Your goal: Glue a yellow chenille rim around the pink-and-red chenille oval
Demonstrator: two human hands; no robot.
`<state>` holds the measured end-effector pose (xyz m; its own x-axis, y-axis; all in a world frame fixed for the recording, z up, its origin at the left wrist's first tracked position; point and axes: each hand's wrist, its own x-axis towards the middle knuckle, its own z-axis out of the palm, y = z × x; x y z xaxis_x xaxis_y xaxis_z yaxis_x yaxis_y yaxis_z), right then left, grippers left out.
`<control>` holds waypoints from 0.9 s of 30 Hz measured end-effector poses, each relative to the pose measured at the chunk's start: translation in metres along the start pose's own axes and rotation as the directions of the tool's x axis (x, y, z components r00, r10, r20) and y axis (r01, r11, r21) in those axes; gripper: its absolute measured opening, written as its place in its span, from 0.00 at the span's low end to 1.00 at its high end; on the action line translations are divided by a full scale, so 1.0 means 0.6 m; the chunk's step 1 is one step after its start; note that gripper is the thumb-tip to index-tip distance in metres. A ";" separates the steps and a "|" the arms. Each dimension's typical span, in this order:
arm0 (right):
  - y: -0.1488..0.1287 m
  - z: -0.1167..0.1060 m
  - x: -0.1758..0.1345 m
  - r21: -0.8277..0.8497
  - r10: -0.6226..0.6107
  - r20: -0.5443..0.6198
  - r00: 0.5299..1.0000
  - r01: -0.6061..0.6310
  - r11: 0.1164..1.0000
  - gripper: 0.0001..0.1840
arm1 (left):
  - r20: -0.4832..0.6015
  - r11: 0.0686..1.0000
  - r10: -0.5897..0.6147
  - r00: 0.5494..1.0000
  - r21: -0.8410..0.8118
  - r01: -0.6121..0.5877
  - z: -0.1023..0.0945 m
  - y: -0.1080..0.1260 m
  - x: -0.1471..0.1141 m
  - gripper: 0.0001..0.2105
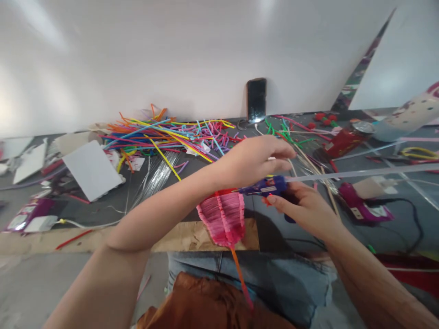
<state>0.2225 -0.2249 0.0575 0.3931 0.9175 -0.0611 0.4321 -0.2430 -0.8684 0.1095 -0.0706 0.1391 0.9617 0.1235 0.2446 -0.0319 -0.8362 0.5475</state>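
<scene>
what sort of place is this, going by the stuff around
Probably a craft workspace: there's a heap of pipe cleaners, what looks like a glue gun in the right hand, and a partly covered pink piece.

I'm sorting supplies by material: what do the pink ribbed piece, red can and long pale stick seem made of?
Pink ribbed piece: probably matte, fuzzy chenille stems, given its soft rows. Red can: likely glossy metal, silvery on top. Long pale stick: perhaps smooth plastic or glue, being translucent.
</scene>
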 end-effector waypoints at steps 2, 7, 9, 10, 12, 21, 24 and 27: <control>0.007 -0.002 0.004 0.078 0.019 0.030 0.999 -0.021 0.997 0.19 | -0.106 0.997 -0.074 0.992 0.018 0.076 -0.016 -0.025 -0.036 0.08; 0.015 0.016 0.021 0.140 -0.014 0.107 0.994 -0.001 0.990 0.19 | -0.024 0.930 -0.333 0.943 0.158 0.332 0.002 -0.113 -0.161 0.09; 0.012 0.029 0.032 0.106 -0.041 0.105 0.994 0.030 0.994 0.19 | -0.001 0.896 -0.419 0.908 0.161 0.413 0.026 -0.142 -0.200 0.10; 0.010 0.035 0.038 0.071 -0.061 0.101 0.993 0.054 0.996 0.18 | -0.007 0.889 -0.436 0.900 0.152 0.432 0.038 -0.153 -0.214 0.11; 0.007 0.046 0.052 -0.019 -0.102 0.098 0.990 0.104 0.994 0.17 | -0.024 0.890 -0.439 0.898 0.126 0.439 0.060 -0.169 -0.231 0.11; 0.027 0.079 0.083 -0.026 -0.056 0.139 0.989 0.060 0.998 0.17 | -0.087 0.867 -0.492 0.866 0.035 0.496 0.102 -0.193 -0.236 0.10; 0.035 0.083 0.086 0.018 -0.003 0.162 0.987 0.000 1.000 0.18 | -0.093 0.867 -0.494 0.865 0.025 0.498 0.106 -0.195 -0.236 0.10; 0.037 0.085 0.090 -0.029 0.033 0.169 0.985 -0.029 0.999 0.21 | -0.090 0.863 -0.502 0.860 0.015 0.505 0.107 -0.195 -0.235 0.10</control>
<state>0.2119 -0.1649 0.0096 0.2643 0.9489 -0.1724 0.4436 -0.2783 -0.8519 -0.0049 -0.0245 -0.0110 0.8186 0.5744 0.0077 0.4627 -0.6673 0.5836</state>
